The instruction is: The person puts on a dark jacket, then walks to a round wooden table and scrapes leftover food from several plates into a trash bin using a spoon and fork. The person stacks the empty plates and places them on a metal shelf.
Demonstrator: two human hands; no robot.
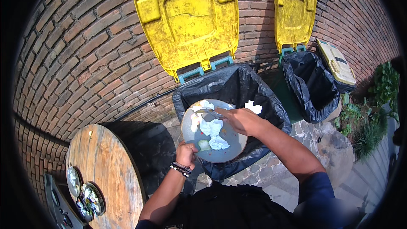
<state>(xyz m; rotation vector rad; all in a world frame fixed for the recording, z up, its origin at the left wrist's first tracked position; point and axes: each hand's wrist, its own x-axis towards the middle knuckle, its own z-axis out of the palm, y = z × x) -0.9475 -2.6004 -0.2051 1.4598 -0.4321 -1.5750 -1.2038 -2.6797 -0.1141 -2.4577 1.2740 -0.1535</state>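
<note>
My left hand (186, 155) grips the near left rim of a round grey-blue plate (197, 136), held above a large bin lined with a black plastic bag (270, 101). On the plate lie crumpled white napkins (211, 128), food scraps and a pale green piece (203, 145). My right hand (238, 120) reaches over the plate and holds a metal utensil (205, 110), probably a spoon; its type is partly hidden. Another white napkin (253, 107) shows beyond my right hand, over the bin's liner.
The bin's dirty yellow lid (190, 16) stands open against a brick wall (105, 31). A second lined bin (310, 86) and a closed one (337, 62) are at right. Left, a round wooden table (108, 165) holds dishes with scraps (92, 197); beside it is a dark tray (60, 203).
</note>
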